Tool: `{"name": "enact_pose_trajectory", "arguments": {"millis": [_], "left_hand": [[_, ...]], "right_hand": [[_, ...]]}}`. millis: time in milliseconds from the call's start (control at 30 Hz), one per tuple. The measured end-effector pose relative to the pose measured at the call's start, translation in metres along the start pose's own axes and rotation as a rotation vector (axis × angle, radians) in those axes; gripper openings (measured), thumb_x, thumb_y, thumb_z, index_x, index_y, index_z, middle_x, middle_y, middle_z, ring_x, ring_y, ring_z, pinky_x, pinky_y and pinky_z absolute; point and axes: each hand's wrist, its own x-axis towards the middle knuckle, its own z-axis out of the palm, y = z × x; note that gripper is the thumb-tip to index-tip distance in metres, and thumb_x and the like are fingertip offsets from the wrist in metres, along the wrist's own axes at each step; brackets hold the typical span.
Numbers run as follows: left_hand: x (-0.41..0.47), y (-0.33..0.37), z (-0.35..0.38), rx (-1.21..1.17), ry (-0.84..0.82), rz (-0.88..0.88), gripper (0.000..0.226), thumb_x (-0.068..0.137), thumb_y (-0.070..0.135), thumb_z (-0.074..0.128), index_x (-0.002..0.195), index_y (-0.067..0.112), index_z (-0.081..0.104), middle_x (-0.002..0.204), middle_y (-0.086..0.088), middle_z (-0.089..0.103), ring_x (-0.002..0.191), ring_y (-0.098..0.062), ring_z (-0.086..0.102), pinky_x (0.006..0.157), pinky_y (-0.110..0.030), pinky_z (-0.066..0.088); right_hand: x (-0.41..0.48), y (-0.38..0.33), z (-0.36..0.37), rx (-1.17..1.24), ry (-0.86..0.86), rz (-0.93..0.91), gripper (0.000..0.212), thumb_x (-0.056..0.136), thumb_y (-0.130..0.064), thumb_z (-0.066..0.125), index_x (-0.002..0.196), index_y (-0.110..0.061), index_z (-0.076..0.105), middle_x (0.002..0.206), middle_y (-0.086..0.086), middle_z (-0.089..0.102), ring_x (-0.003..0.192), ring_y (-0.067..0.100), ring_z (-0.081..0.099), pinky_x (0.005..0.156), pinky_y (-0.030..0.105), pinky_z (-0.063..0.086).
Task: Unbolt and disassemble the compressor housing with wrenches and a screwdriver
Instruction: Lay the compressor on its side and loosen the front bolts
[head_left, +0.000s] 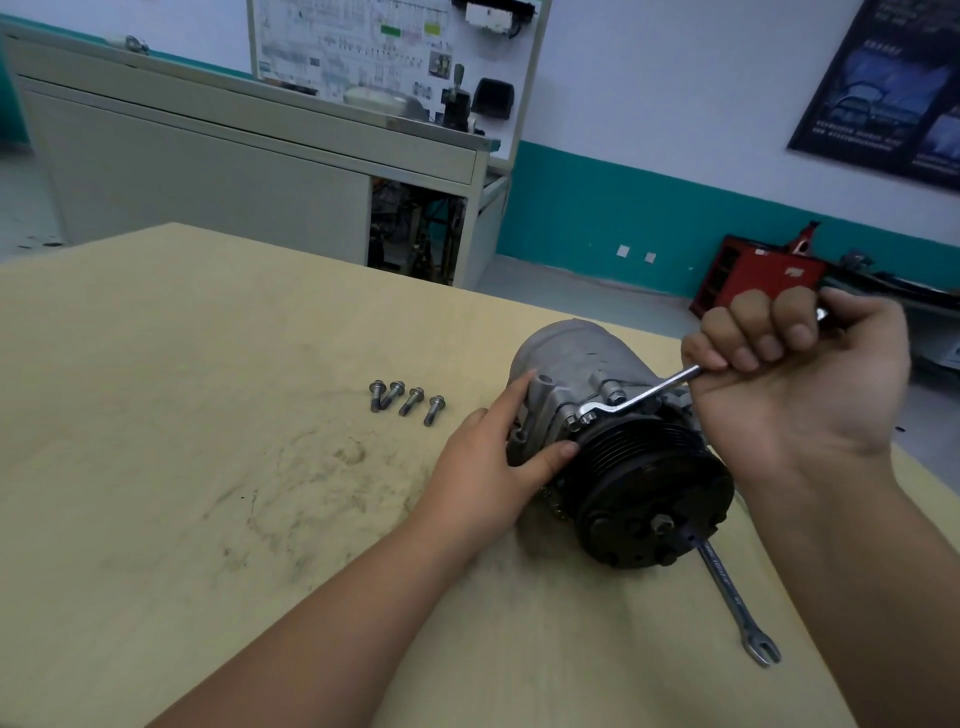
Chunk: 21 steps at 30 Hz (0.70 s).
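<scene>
Compressor (576, 358): lies on its side on the table (208, 415), at about 4 o'clock from the table's middle, with the black pulley (649, 483) facing the person.
Left hand (483, 462): fingers laid fairly straight along the housing's 9 o'clock side, thumb out toward the pulley rim. It braces the body and clamps nothing.
Right hand (795, 374): a closed fist wrapped round the far end of the wrench (644, 396).
Wrench: the ring end (587, 415) sits on a bolt head at the 12 o'clock edge of the housing, just behind the pulley. The handle runs off toward 2 o'clock.
Bolts (406, 402): four lie loose in a row on the table, at 9 o'clock from the compressor and well apart from it.
Spare wrench (724, 582): flat on the table at 5 o'clock, one end tucked under the pulley.
Step in hand: likely breaking loose or backing out another housing bolt. With four already out, the unbolting looks well along.
Doing it well: seat the ring square and fully down over the head so it cannot ride off. Pull in a smooth arc, not a jerk. Press down with the left hand so the round body does not roll. Keep the left thumb clear of the wrench's path.
Risk: a slipping ring would send the right knuckles into the housing.
</scene>
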Motion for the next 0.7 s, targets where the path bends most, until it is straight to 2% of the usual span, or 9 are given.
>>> {"name": "enact_pose_trajectory", "arguments": {"millis": [367,600,700], "left_hand": [[0.001,0.0,0.0,0.005,-0.007,-0.006,0.069,0.081,0.049,0.065,0.141,0.046,0.031,0.107,0.004,0.058,0.081,-0.01,0.054,0.075,-0.019,0.04],[0.0,0.002,0.001,0.008,-0.012,-0.003,0.065,0.082,0.047,0.064,0.139,0.046,0.033,0.106,0.001,0.058,0.076,-0.01,0.047,0.072,-0.019,0.036],[-0.001,0.003,0.0,0.027,-0.017,-0.006,0.065,0.083,0.046,0.064,0.139,0.045,0.033,0.106,-0.001,0.058,0.077,-0.013,0.049,0.071,-0.021,0.037]], "right_hand": [[-0.004,0.012,-0.007,0.065,0.066,-0.013,0.027,0.066,-0.026,0.039,0.043,-0.016,0.028,0.048,-0.002,0.021,0.045,0.014,0.021,0.045,0.022,0.026],[0.003,0.016,-0.001,0.099,0.194,-0.029,0.024,0.062,-0.025,0.04,0.045,-0.017,0.025,0.048,-0.002,0.018,0.043,0.014,0.017,0.043,0.022,0.023],[0.007,0.016,0.013,0.038,0.149,-0.02,0.03,0.072,-0.022,0.038,0.046,-0.018,0.023,0.047,-0.003,0.014,0.042,0.013,0.012,0.04,0.021,0.018]]}}
